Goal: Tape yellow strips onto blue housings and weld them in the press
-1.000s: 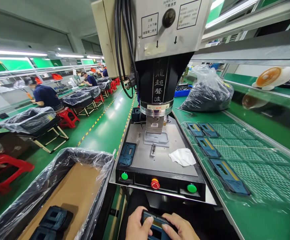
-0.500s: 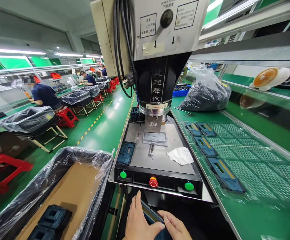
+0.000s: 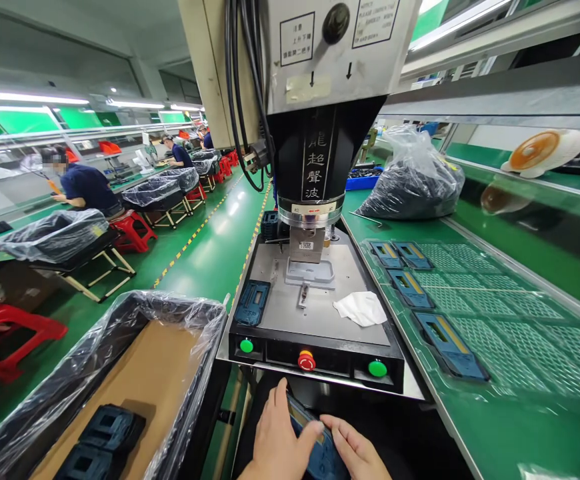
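At the bottom edge, below the machine's front, both hands hold one dark blue plastic part (image 3: pixel 315 443). My left hand (image 3: pixel 276 440) wraps its left side, fingers up and thumb pressed across it. My right hand (image 3: pixel 357 450) pinches its right side. The ultrasonic welding machine (image 3: pixel 315 167) stands just ahead, with a grey fixture (image 3: pixel 311 272) under its horn. Another blue part (image 3: pixel 252 302) lies on the left of the machine's plate (image 3: pixel 320 320), and a white cloth (image 3: pixel 360 309) on the right.
Two green buttons (image 3: pixel 247 345) and a red stop button (image 3: pixel 307 360) line the machine's front. On the right, a green tray (image 3: pixel 495 313) holds several blue parts. A plastic-lined box (image 3: pixel 135 373) with blue parts sits at the left. Seated workers are at benches far left.
The hands turned the blue part from lying flat to tilted on edge, and the left hand rose with its fingers pointing up. The view shifted slightly.
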`<state>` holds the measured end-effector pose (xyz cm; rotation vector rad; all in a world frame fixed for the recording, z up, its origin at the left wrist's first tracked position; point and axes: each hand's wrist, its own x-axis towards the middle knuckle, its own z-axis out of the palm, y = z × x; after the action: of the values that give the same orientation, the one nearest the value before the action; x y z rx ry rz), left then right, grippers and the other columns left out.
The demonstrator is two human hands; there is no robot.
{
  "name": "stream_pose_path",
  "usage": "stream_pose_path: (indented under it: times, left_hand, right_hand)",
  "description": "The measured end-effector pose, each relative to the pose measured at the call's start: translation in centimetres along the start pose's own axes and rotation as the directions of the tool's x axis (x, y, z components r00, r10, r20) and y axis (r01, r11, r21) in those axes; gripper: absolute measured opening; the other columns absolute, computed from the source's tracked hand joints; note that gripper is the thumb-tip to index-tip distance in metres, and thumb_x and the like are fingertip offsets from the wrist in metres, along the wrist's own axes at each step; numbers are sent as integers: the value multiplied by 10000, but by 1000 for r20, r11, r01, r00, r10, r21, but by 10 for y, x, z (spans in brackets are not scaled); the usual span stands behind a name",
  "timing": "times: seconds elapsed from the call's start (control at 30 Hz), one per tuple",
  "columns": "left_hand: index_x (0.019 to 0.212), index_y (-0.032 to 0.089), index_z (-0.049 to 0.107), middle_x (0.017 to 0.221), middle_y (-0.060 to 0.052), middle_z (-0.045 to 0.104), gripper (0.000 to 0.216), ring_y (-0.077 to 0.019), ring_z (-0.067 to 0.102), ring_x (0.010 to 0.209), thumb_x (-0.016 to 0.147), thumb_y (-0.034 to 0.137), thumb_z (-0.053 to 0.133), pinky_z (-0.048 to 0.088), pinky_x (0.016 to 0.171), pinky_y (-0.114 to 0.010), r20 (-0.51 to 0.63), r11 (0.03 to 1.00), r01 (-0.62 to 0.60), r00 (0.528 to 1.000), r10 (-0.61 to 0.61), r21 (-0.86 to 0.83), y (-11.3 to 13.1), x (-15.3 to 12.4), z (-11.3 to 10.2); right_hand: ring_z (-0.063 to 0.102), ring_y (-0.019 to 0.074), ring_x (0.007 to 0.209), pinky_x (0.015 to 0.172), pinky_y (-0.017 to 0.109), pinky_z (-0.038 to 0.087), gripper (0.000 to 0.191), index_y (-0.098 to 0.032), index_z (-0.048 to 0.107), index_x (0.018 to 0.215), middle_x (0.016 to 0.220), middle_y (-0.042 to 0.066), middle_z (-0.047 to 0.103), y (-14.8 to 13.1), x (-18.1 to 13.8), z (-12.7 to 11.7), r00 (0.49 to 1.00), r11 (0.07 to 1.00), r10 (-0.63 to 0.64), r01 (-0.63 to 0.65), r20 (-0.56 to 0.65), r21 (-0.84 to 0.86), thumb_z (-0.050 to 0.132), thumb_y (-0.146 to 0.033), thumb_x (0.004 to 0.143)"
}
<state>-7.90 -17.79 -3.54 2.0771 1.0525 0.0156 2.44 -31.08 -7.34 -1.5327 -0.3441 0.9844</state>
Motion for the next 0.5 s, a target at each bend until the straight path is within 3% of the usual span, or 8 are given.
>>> stream_pose_path:
  times: [0.07, 0.13, 0.27, 0.33, 0.4, 0.5]
  left_hand:
    - [1478, 103, 181, 1519, -163, 276, 1069, -290, 243, 1402, 612, 461, 694, 220, 1133, -385, 25, 999, 19, 999, -20, 33, 5, -2, 0]
    - [1477, 120, 192, 1510, -154, 292, 1095, -284, 275, 1387, 570, 421, 727, 238, 1125, -366, 40, 1000, -8, 999, 7, 12, 5, -1, -3]
    - [1375, 187, 434, 1412, -100, 464, 714, -247, 399, 1312, 712, 382, 613, 273, 1110, -343, 64, 989, -93, 993, 101, -118, -12, 8, -10]
    - [1284, 211, 530, 1276, -87, 580, 544, -242, 529, 1172, 771, 392, 550, 378, 1028, -358, 75, 968, -76, 993, 96, -240, -21, 13, -10]
    - [1216, 197, 559, 1058, -80, 654, 489, -216, 632, 889, 794, 441, 524, 493, 818, -351, 108, 905, -26, 991, 79, -425, -25, 16, -8]
    - [1117, 143, 564, 833, -40, 627, 497, -137, 571, 588, 785, 512, 550, 480, 598, -297, 125, 738, 28, 989, 77, -675, -19, 12, -10]
  right_hand:
    - [551, 328, 1140, 1054, 434, 352, 677, -211, 731, 1032, 1134, 107, 668, -1, -1, 1, 1000, 999, -29, 29, -9, -23, 621, -759, 650]
    - [560, 323, 1128, 1046, 427, 364, 666, -209, 733, 1029, 1121, 106, 674, -6, -3, 1, 1000, 1000, -26, 26, 3, 3, 641, -743, 642]
    - [622, 321, 1003, 924, 417, 464, 650, -187, 737, 989, 1007, 104, 704, -19, -7, -3, 998, 992, 61, -60, -4, 113, 693, -712, 606]
    - [626, 317, 990, 914, 409, 468, 616, -184, 738, 961, 977, 99, 706, -25, -9, -5, 996, 987, 83, -80, -17, 142, 703, -691, 613]
    - [620, 311, 996, 924, 409, 460, 597, -184, 736, 951, 983, 96, 701, -31, -9, -7, 996, 987, 89, -84, -31, 134, 699, -683, 626]
    - [594, 293, 1031, 962, 409, 426, 580, -183, 725, 967, 1043, 95, 685, -38, -10, -8, 996, 996, 48, -42, -74, 77, 685, -670, 654]
